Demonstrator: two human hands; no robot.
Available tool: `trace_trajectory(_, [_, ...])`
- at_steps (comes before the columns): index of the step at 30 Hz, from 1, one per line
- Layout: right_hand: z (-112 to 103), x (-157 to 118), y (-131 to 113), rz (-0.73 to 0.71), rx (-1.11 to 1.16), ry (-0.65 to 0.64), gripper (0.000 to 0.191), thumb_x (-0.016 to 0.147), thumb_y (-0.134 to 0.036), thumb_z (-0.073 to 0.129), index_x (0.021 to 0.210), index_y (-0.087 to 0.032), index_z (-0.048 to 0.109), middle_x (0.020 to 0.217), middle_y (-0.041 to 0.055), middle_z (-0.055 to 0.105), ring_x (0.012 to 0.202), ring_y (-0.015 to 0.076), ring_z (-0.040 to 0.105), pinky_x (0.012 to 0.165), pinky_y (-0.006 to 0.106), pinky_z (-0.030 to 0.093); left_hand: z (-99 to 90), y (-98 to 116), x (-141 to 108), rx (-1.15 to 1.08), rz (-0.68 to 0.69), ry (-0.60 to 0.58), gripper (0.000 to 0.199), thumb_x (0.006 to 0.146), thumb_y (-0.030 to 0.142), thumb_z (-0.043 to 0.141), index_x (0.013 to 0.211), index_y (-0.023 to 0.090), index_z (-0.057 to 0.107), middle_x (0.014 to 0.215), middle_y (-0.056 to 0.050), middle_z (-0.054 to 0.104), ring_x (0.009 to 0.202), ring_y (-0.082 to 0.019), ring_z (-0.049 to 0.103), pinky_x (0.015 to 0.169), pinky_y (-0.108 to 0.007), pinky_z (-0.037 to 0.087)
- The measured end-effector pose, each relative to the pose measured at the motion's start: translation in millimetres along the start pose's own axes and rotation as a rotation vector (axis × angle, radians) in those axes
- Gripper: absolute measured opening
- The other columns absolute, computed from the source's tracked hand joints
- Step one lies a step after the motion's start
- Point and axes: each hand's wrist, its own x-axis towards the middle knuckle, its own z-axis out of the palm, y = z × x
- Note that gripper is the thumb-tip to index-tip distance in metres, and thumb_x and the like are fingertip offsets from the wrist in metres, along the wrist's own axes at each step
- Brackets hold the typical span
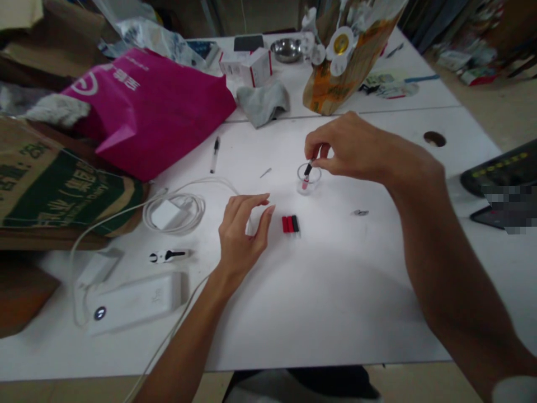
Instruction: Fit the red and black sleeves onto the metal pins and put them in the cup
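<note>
Pinched between the thumb and fingers of my right hand (346, 146) is a small black-topped tube (308, 169). Its lower end points down into a small clear cup (309, 189), where something pink shows; whether that is part of the tube I cannot tell. My left hand (245, 229) hovers over the white table with thumb and fingers apart, holding nothing. Just right of its fingertips, two red-capped tubes and one black-capped tube (295, 224) lie side by side. A thin small piece (265, 172) rests beyond the left hand, and a small shiny piece (361, 212) lies right of the cup.
On the left are a pink bag (155, 106), a coiled white cable (174, 210), nippers (168, 256) and a white power bank (138, 302). Behind stand a grey cloth (263, 102), white boxes (247, 66), a metal bowl (287, 50) and a paper bag (327, 92). A pen (215, 154) lies nearby.
</note>
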Motion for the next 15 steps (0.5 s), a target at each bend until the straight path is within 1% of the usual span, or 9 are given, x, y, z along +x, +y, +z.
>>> trace_trajectory(4, [10,5,2,0.012,0.029,-0.027,0.023,0.098,-0.014,0.066,0.1,-0.028,0.084,0.111,0.0074,0.088,0.107,0.0318,0.078,0.086,0.042,0.053,0.5,0,-1,0.005,0.005,-0.01,0.018,0.111,0.018,0.077,0.129,0.023,0.077,0.11,-0.007,0.085,0.105,-0.024,0.079,0.099,-0.044,0.065])
trace_trajectory(7, [16,7,4,0.015,0.075,-0.03,0.02,0.099,-0.018,0.071,0.1,-0.03,0.087,0.109,0.0072,0.087,0.107,0.033,0.078,0.088,0.044,0.054,0.5,1,-1,-0.007,0.008,-0.016,0.017,0.112,0.019,0.076,0.128,0.023,0.077,0.11,-0.007,0.085,0.105,-0.024,0.079,0.099,-0.044,0.065])
trace_trajectory(11, [21,8,7,0.019,0.079,-0.028,0.021,0.098,-0.015,0.072,0.1,-0.031,0.086,0.105,0.0066,0.086,0.101,0.0324,0.077,0.084,0.044,0.053,0.0,1,-1,0.008,-0.005,-0.041,0.015,0.113,0.023,0.074,0.128,0.024,0.076,0.111,-0.008,0.085,0.105,-0.025,0.08,0.099,-0.045,0.065])
trace_trajectory(15, [26,10,10,0.021,0.074,-0.012,0.023,0.099,-0.016,0.072,0.103,-0.032,0.088,0.108,0.0061,0.087,0.102,0.0323,0.077,0.084,0.044,0.054,0.4,0,-1,0.008,0.009,-0.059,0.015,0.113,0.021,0.074,0.128,0.023,0.076,0.11,-0.007,0.085,0.105,-0.024,0.079,0.098,-0.044,0.065])
